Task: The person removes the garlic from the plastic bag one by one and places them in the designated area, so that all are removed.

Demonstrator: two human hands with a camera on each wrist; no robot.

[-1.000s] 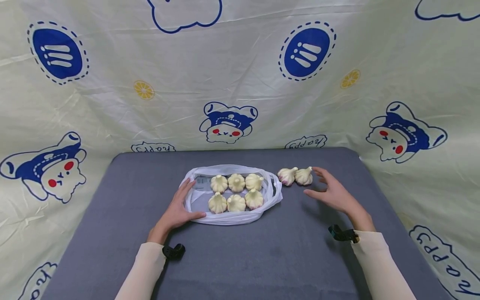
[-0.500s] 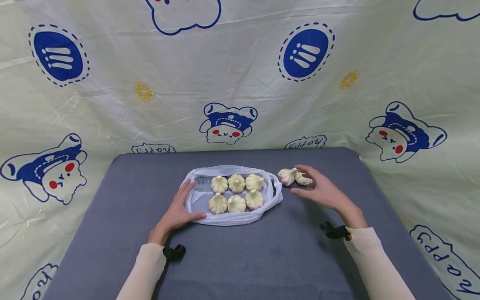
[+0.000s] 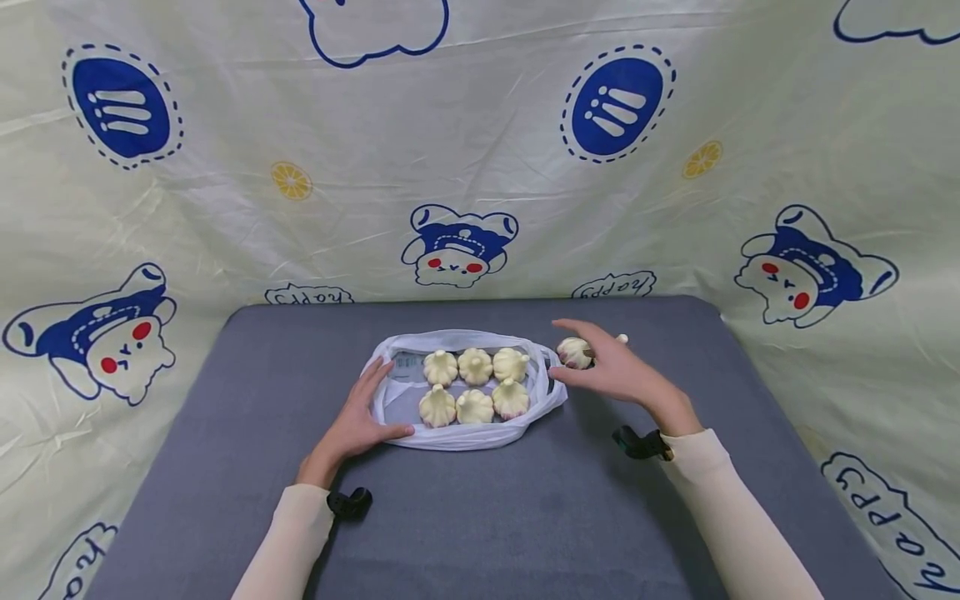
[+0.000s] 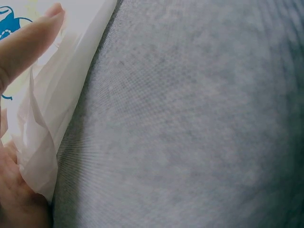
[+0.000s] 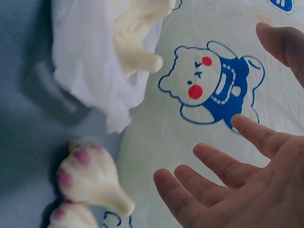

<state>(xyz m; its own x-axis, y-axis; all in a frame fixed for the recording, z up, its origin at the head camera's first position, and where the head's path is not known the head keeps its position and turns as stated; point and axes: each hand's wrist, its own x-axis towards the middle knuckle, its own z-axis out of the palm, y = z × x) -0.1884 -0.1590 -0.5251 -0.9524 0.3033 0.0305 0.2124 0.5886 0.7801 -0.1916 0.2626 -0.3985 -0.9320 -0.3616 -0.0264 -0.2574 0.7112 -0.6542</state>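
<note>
A white plastic bag lies on the table with its mouth spread wide and its rim folded down. Several garlic bulbs sit inside it in two rows. My left hand rests against the bag's left end, its thumb lying over the near rim. To the right of the bag are two garlic bulbs with purple patches; the nearer-to-bag bulb shows, while the other is mostly covered by my right hand. That hand hovers with fingers spread and holds nothing, as the right wrist view confirms.
A grey cloth covers the table. Behind it hangs a pale printed curtain that also runs down both sides. A black strap with a camera sits on my left wrist, another on my right.
My right hand has moved left, from beside the two loose bulbs to above them, close to the bag's right end. The left hand, the bag and the garlic have stayed in place.
</note>
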